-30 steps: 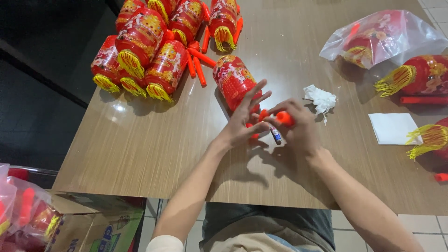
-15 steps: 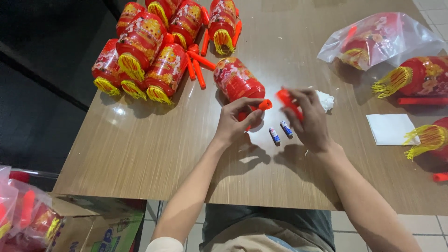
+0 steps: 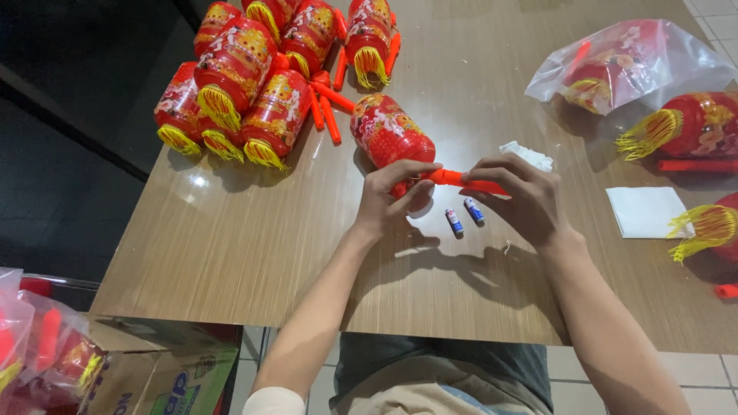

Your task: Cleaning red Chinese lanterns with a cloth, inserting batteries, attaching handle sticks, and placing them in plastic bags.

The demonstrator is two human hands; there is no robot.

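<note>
- Hands at mid-table: my left hand [image 3: 392,196] pinches the near end of an orange stick handle [image 3: 461,182], fingers pressed round it; my right hand [image 3: 523,201] curls closed on the other end, thumb under.
- Handle runs into a red paper lantern [image 3: 390,137] lying on its side w/ gold tassel, just beyond my left fingers.
- 2 small batteries [image 3: 464,217] lie loose on the wooden table [image 3: 231,253], just below the handle – not yet inside, by my read, so this lantern isn't finished.
- Far left: approx. 8 lanterns piled [image 3: 246,84], looks like the done lot; exact no. hard to tell.
- Right edge: 2 more lanterns [image 3: 692,127], 1 bagged lantern [image 3: 623,65], 1 white paper square [image 3: 646,211], 1 crumpled wrapper [image 3: 526,156].
</note>
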